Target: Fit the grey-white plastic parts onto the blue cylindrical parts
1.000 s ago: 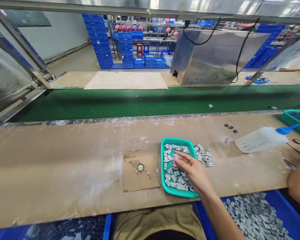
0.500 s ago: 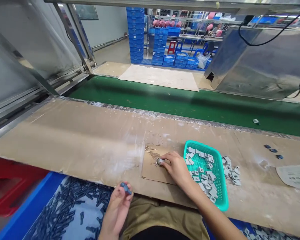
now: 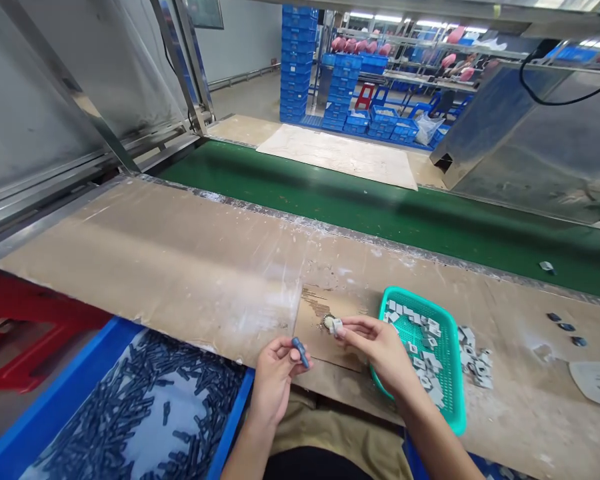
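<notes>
Taking 12 o'clock as the top of the head view, a small white square plastic piece (image 3: 336,327) is pinched between the thumb and fingers of the right hand (image 3: 387,350). Just beside it, at 10 o'clock, sits a round pale disc with a dark rim (image 3: 328,322); whether the two touch, I cannot tell. The disc rests on a square of brown cardboard (image 3: 320,343).

At 8 o'clock from the white piece, the left hand (image 3: 275,381) grips a short dark-blue stubby part (image 3: 301,352) in its fingertips, near the table's edge. At 4 o'clock, beside the right hand, stands a green plastic mesh basket (image 3: 459,373) holding more white pieces, with a loose heap of whitish pieces (image 3: 476,360) next to its 3 o'clock side. Farther out at 3 o'clock lie three small dark pieces (image 3: 567,327).

A blue plastic bin (image 3: 70,390) of dark parts is at 8 o'clock, and a green belt (image 3: 290,187) crosses at 12 o'clock.
</notes>
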Available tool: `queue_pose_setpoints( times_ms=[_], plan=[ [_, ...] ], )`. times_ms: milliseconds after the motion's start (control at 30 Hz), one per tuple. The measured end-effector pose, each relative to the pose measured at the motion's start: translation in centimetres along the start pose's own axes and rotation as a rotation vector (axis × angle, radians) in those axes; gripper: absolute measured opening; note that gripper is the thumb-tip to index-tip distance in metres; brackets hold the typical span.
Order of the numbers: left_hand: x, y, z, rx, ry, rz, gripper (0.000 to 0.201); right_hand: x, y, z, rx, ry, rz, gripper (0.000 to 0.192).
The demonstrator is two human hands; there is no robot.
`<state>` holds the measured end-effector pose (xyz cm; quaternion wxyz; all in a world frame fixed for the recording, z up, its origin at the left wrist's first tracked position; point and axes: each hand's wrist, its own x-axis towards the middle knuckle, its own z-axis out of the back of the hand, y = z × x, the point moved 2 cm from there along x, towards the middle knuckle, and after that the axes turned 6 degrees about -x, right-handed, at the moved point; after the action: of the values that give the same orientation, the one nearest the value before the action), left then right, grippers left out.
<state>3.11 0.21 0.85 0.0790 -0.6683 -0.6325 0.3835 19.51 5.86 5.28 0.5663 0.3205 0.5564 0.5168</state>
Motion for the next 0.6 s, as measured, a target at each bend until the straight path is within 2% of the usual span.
queue_pose_setpoints(
  times_ms=[100, 233, 400, 600],
  plan=[
    [0.1, 0.2, -1.6, 0.018, -0.001, -0.014, 0.038, -2.0, 0.5, -0.4, 0.127, -0.021, -0.032, 0.03],
    [-0.2, 0.5, -2.6, 0.09, 0.019, -0.041, 0.037, -3.7, 0.8, -0.9, 0.152, -0.053, -0.017, 0.025],
    [-0.8, 0.5, -3.0, 0.203, 0.049, -0.094, 0.027, -4.3, 1.1, -1.2, 0.109, -0.038, -0.014, 0.026],
    [-1.8, -0.3, -4.3, 0.317, 0.064, -0.078, 0.023, -4.5, 1.0, -1.4, 0.051, 0.01, -0.035, 0.029]
  ],
)
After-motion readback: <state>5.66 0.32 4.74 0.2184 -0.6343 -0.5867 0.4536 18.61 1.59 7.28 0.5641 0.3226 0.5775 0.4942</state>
